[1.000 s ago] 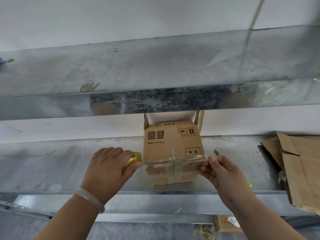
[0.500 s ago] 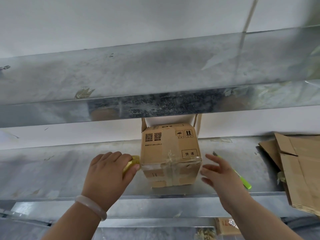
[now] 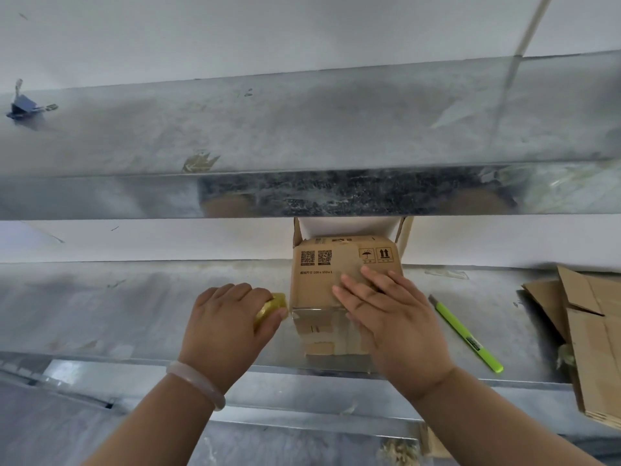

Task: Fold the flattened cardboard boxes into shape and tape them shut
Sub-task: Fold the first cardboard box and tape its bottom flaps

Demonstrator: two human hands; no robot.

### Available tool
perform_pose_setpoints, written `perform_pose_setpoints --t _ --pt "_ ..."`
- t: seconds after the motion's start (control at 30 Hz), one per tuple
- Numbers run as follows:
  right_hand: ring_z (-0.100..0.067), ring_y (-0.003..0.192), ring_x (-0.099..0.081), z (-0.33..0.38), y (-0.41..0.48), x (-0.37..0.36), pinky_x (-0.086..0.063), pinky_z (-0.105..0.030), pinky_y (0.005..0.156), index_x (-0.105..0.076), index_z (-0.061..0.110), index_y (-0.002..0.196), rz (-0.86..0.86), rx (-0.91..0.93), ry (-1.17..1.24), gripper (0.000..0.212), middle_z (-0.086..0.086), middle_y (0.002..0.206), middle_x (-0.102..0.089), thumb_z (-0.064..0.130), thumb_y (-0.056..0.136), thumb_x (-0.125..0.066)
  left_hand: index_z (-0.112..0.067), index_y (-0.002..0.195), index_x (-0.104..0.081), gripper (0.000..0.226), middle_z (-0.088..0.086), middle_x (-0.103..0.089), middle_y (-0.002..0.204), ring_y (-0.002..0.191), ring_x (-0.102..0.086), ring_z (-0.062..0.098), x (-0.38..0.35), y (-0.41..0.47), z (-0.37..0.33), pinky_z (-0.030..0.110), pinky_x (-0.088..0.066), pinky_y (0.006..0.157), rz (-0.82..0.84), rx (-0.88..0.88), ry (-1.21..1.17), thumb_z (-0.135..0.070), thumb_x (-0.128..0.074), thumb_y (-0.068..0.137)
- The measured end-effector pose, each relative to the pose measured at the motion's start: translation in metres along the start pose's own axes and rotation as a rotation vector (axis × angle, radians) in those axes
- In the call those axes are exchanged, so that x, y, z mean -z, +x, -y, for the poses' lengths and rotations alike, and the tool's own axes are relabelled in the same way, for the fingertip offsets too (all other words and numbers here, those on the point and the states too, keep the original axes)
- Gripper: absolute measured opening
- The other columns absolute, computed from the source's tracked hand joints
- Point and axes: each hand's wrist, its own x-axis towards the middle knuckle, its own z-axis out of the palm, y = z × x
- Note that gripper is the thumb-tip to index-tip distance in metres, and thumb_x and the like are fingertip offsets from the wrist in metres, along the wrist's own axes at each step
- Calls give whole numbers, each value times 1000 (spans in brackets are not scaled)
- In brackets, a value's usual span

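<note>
A small brown cardboard box (image 3: 319, 280) lies on its side on the metal shelf (image 3: 117, 314), its taped end facing me and its far flaps standing open. My right hand (image 3: 386, 311) lies flat with straight fingers across the box's upper face and its taped front edge. Just left of the box, my left hand (image 3: 225, 317) grips a yellowish roll of tape (image 3: 274, 306) that touches the box's left side.
A green utility knife (image 3: 467, 334) lies on the shelf right of the box. Flattened cardboard boxes (image 3: 591, 331) are stacked at the far right. A wide metal beam (image 3: 302, 139) overhangs the shelf, just above the box's flaps.
My right hand let go of the tape end at the box's right side and moved up onto the box, pressing flat. The knife it hid now shows. My left hand stayed.
</note>
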Motion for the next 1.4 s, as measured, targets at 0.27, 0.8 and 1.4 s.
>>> perform_pose_setpoints --t 0.27,0.8,1.4 --pt "-17 108 -62 16 38 38 -49 -44 94 -71 34 113 193 -48 -68 58 14 114 -69 70 83 -37 -25 83 -68 42 -9 -63 72 64 -60 15 -1 4 -3 33 -48 68 -17 23 -2 -54 -39 89" --pt "-22 136 -47 17 34 -5 -26 -44 110 -32 27 147 151 241 -162 56 5 148 -48 36 92 -31 -34 119 -53 49 -14 -60 92 69 -52 -1 -4 -9 15 10 -41 63 79 -12 -427 -68 -33 91" --pt "-20 133 -50 16 40 -2 -27 -42 108 -49 28 143 198 210 -161 51 7 146 -51 38 96 -31 -34 140 -47 118 -12 -42 103 93 -54 10 -5 16 21 21 -44 84 441 4 -239 -94 11 57"
